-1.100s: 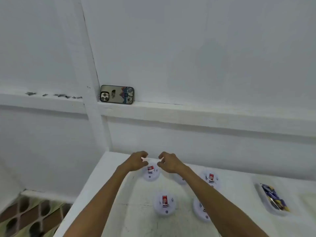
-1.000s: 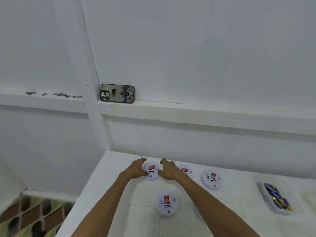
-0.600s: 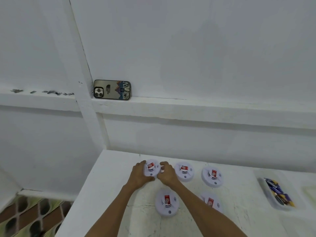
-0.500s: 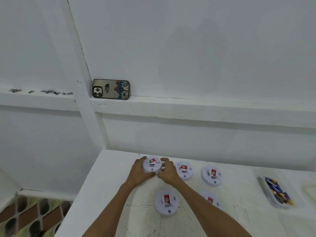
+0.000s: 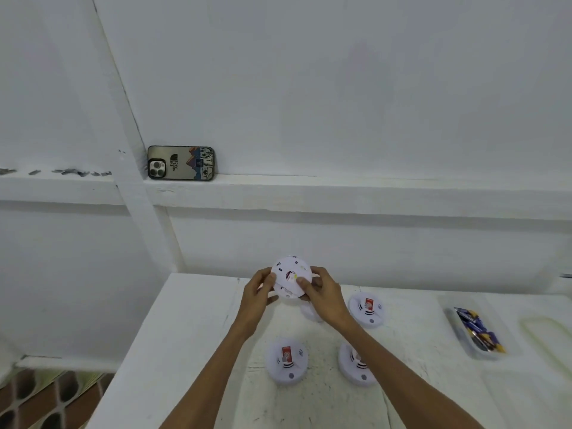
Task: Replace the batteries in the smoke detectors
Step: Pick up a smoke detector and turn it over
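Smoke detector (image 5: 291, 278) sits gripped between left hand (image 5: 257, 294) and right hand (image 5: 326, 300), which half-hides perhaps another detector (image 5: 307, 311).

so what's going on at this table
A person grips a round white plastic smoke detector with left hand and right hand, above the white table, its underside toward the camera. More white detectors with red labels lie on the table. A clear plastic tray of batteries sits at the right, untouched.

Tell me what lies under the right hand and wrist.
A white smoke detector on the table; only its left edge shows. The right hand, holding the lifted detector, covers the rest.
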`<control>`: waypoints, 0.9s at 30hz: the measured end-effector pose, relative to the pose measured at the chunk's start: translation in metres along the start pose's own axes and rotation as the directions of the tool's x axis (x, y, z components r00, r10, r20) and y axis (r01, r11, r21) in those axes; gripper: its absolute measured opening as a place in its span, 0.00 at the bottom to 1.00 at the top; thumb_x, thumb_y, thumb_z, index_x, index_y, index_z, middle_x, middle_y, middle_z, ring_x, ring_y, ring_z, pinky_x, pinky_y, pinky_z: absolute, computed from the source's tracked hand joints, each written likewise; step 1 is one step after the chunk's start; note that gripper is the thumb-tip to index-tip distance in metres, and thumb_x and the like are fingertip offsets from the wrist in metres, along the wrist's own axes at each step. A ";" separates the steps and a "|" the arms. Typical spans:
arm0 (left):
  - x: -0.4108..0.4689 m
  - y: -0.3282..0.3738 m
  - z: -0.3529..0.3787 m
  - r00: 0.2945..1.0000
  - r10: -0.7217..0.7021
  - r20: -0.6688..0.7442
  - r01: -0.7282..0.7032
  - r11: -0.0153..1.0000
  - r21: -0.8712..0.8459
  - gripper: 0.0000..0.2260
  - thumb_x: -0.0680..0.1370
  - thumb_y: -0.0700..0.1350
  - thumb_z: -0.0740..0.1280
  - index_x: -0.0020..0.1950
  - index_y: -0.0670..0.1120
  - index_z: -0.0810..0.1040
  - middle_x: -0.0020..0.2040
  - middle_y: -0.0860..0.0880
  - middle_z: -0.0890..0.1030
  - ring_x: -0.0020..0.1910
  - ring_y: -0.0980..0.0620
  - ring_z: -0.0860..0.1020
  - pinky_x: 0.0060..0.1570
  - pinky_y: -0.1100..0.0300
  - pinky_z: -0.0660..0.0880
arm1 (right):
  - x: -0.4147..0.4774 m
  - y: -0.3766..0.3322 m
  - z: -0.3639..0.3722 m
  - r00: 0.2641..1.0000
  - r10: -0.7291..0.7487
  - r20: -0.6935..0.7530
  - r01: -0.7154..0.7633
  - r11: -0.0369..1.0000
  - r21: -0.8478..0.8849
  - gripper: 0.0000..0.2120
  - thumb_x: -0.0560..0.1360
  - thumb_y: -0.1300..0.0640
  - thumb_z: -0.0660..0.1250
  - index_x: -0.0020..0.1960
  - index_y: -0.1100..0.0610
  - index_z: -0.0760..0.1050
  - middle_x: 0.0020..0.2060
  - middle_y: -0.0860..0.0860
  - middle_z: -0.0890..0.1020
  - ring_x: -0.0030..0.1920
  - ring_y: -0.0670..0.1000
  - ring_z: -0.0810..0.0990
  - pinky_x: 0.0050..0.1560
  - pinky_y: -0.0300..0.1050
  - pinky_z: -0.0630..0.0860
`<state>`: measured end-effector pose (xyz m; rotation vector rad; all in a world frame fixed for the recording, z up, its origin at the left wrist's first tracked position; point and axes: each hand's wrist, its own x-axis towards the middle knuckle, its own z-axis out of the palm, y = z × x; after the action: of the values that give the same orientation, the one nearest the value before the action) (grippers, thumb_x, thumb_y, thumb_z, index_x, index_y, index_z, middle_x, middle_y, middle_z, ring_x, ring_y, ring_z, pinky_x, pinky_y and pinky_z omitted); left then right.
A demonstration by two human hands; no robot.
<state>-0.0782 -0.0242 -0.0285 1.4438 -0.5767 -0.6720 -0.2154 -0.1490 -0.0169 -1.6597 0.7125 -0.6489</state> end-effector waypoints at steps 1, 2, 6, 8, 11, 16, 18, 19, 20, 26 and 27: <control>-0.005 -0.001 0.009 1.000 -0.021 0.012 0.021 0.998 -0.051 0.11 0.85 0.50 0.63 0.65 0.50 0.79 0.60 0.50 0.85 0.60 0.48 0.83 0.59 0.48 0.82 | -0.002 0.000 -0.004 0.999 0.034 -0.009 -0.034 0.999 0.028 0.17 0.78 0.50 0.69 0.63 0.56 0.72 0.51 0.55 0.85 0.46 0.49 0.87 0.42 0.44 0.84; -0.012 -0.002 0.021 0.999 -0.046 0.022 0.049 0.993 -0.109 0.12 0.85 0.51 0.63 0.67 0.51 0.79 0.61 0.49 0.85 0.60 0.47 0.84 0.58 0.47 0.83 | -0.007 0.003 -0.010 0.997 0.075 -0.016 -0.074 0.996 0.048 0.18 0.78 0.48 0.69 0.63 0.56 0.73 0.50 0.55 0.86 0.46 0.50 0.87 0.43 0.47 0.84; -0.028 -0.008 0.061 0.987 -0.150 0.051 0.158 0.939 -0.305 0.15 0.85 0.49 0.64 0.72 0.54 0.76 0.64 0.47 0.84 0.59 0.43 0.84 0.53 0.42 0.83 | -0.019 0.018 -0.029 0.986 0.156 -0.057 -0.154 0.987 0.040 0.22 0.78 0.40 0.65 0.63 0.55 0.73 0.50 0.55 0.86 0.45 0.53 0.87 0.48 0.57 0.84; -0.034 -0.011 0.077 0.981 -0.168 0.097 0.194 0.896 -0.400 0.16 0.84 0.48 0.64 0.73 0.50 0.75 0.65 0.42 0.83 0.61 0.37 0.83 0.56 0.35 0.81 | -0.029 0.020 -0.040 0.985 0.157 -0.077 -0.160 0.987 -0.031 0.19 0.80 0.43 0.63 0.64 0.55 0.70 0.47 0.56 0.86 0.40 0.53 0.87 0.42 0.54 0.85; -0.046 -0.020 0.101 0.966 -0.202 0.159 0.255 0.838 -0.482 0.17 0.85 0.48 0.62 0.73 0.47 0.73 0.67 0.38 0.81 0.63 0.33 0.81 0.58 0.31 0.78 | -0.049 0.023 -0.061 0.985 0.131 -0.114 -0.150 0.972 -0.182 0.16 0.82 0.47 0.61 0.66 0.55 0.67 0.41 0.55 0.85 0.34 0.52 0.85 0.36 0.47 0.82; -0.063 -0.031 0.148 0.943 -0.250 0.222 0.332 0.766 -0.550 0.20 0.85 0.47 0.62 0.77 0.48 0.70 0.71 0.38 0.77 0.68 0.35 0.78 0.58 0.38 0.81 | -0.077 0.038 -0.095 0.983 0.013 -0.183 -0.088 0.909 -0.408 0.20 0.81 0.51 0.62 0.69 0.56 0.66 0.57 0.54 0.81 0.50 0.51 0.80 0.45 0.41 0.77; -0.069 -0.033 0.164 0.929 -0.282 0.238 0.368 0.750 -0.549 0.19 0.85 0.47 0.62 0.76 0.50 0.70 0.72 0.39 0.77 0.68 0.35 0.78 0.59 0.37 0.79 | -0.088 0.044 -0.106 0.977 -0.012 -0.212 -0.074 0.917 -0.392 0.23 0.80 0.51 0.64 0.72 0.57 0.65 0.63 0.53 0.77 0.57 0.53 0.79 0.54 0.46 0.79; -0.071 -0.033 0.170 0.925 -0.291 0.243 0.379 0.752 -0.539 0.19 0.85 0.47 0.61 0.76 0.51 0.70 0.72 0.39 0.77 0.68 0.36 0.78 0.60 0.38 0.79 | -0.093 0.045 -0.110 0.974 -0.015 -0.226 -0.075 0.920 -0.384 0.24 0.80 0.51 0.64 0.73 0.57 0.64 0.64 0.53 0.77 0.59 0.53 0.79 0.56 0.47 0.79; -0.075 -0.035 0.177 0.920 -0.300 0.251 0.390 0.753 -0.530 0.19 0.85 0.47 0.61 0.77 0.51 0.70 0.72 0.40 0.77 0.69 0.36 0.78 0.60 0.38 0.80 | -0.099 0.048 -0.117 0.971 -0.006 -0.239 -0.087 0.922 -0.377 0.25 0.79 0.51 0.65 0.73 0.56 0.64 0.65 0.53 0.77 0.60 0.54 0.79 0.56 0.48 0.79; -0.105 -0.043 0.208 0.876 -0.315 0.366 0.457 0.786 -0.416 0.20 0.84 0.41 0.59 0.76 0.50 0.70 0.68 0.40 0.81 0.62 0.39 0.81 0.45 0.51 0.82 | -0.136 0.054 -0.149 0.954 0.034 -0.296 -0.144 0.922 -0.360 0.21 0.79 0.51 0.67 0.69 0.55 0.66 0.60 0.54 0.80 0.49 0.49 0.80 0.38 0.26 0.73; -0.110 -0.048 0.211 0.869 -0.317 0.379 0.463 0.791 -0.400 0.20 0.83 0.40 0.61 0.75 0.49 0.71 0.68 0.40 0.80 0.61 0.39 0.81 0.44 0.52 0.82 | -0.143 0.055 -0.153 0.955 0.040 -0.293 -0.153 0.915 -0.372 0.20 0.79 0.51 0.67 0.68 0.54 0.67 0.60 0.54 0.80 0.48 0.49 0.79 0.37 0.25 0.73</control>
<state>-0.3091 -0.0922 -0.0599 0.9952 -0.2913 -1.2888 -0.4296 -0.1494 -0.0483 -1.9000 1.1871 -0.7103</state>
